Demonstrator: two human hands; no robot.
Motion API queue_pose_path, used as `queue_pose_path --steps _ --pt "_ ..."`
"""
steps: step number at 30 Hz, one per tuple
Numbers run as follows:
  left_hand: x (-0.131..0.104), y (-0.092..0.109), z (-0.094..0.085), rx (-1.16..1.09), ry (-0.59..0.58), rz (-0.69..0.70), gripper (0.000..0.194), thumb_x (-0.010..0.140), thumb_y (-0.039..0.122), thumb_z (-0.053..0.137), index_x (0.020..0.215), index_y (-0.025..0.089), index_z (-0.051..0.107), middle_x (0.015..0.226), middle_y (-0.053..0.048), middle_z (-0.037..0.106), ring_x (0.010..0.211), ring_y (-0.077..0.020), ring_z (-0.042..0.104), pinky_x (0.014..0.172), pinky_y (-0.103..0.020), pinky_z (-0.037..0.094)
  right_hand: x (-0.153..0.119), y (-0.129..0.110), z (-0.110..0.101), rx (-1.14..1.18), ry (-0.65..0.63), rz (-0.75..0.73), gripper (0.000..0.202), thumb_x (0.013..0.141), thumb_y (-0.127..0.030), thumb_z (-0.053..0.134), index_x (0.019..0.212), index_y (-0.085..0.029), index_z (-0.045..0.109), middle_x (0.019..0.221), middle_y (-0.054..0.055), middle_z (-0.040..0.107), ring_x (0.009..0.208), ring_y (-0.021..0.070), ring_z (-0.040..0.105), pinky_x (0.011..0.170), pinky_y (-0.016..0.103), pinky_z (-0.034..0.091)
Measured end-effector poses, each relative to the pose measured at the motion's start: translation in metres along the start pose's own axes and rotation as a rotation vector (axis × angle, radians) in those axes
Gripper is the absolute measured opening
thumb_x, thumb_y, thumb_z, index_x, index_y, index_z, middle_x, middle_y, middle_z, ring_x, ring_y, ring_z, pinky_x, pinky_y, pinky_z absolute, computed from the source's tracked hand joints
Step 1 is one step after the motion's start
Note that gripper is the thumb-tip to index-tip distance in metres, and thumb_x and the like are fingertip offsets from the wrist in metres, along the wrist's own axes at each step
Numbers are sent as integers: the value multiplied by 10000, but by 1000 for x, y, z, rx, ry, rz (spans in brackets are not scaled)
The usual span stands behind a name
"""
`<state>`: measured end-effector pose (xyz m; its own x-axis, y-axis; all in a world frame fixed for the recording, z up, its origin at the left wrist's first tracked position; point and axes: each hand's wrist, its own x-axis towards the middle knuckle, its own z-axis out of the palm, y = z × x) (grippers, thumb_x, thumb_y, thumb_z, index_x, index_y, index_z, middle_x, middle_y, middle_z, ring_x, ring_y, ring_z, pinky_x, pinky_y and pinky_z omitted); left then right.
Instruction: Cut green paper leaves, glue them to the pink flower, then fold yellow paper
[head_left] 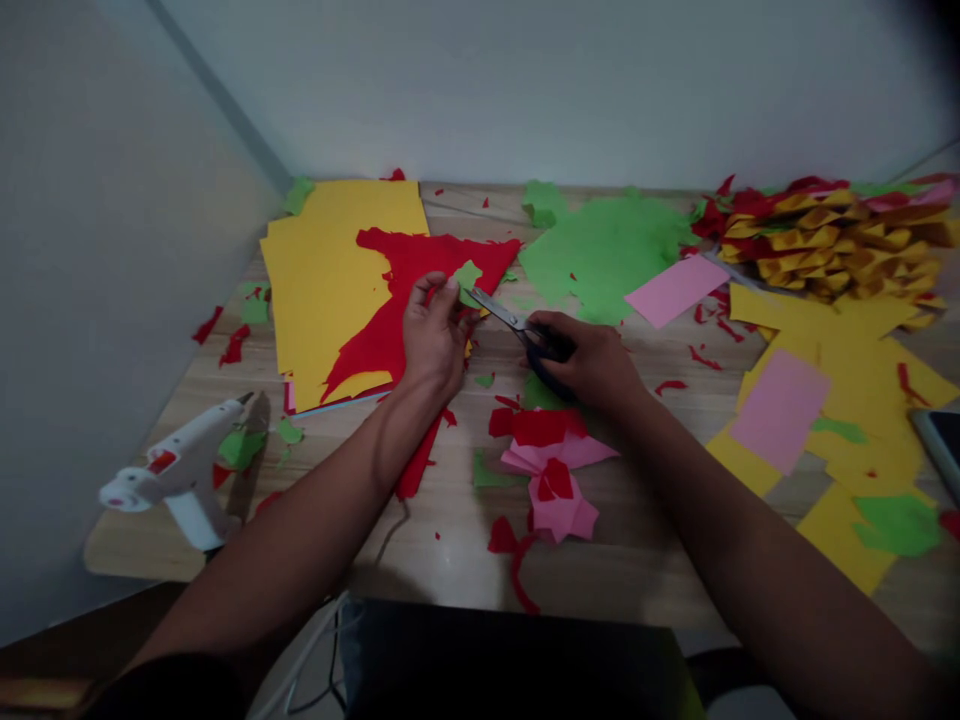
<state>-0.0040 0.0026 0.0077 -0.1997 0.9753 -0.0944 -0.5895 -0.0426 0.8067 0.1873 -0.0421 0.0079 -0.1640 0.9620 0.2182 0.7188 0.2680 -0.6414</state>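
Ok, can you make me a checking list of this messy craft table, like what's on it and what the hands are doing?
Surface: wooden table, mostly covered in paper.
Job's things: small green paper piece; scissors, blades open at the green piece.
Clutter: yellow sheets with cut red paper on top; green paper; pink sheets; heap of folded yellow and red strips; pink and red scraps; glue gun; edge of a phone.
Hands: left hand pinches the green piece; right hand grips the scissors.
Cables: white cable hanging below the table's near edge.
Surroundings: plain pale walls in a corner.
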Motion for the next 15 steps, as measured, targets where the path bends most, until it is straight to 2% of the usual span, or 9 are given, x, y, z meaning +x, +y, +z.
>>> queue_pose_path --steps 7,10,15 --pt "4 2 -2 56 -106 -101 284 778 369 786 982 252 626 846 17 660 746 -134 657 693 -251 503 0 1 1 20 25 19 479 757 -402 769 1207 -248 713 959 43 792 811 244 740 740 342 559" --pt "4 3 -3 57 -152 -135 256 766 304 768 984 249 646 835 26 660 682 -119 637 648 -251 503 0 1 2 25 29 29 478 767 -400 757 1216 -243 705 963 44 789 816 239 736 748 344 557" --pt "3 6 -1 88 -209 -183 321 683 177 759 975 241 640 809 31 666 659 -120 640 616 -251 511 0 1 2 48 55 41 476 770 -424 751 1207 -240 701 961 48 788 803 235 731 743 342 553"
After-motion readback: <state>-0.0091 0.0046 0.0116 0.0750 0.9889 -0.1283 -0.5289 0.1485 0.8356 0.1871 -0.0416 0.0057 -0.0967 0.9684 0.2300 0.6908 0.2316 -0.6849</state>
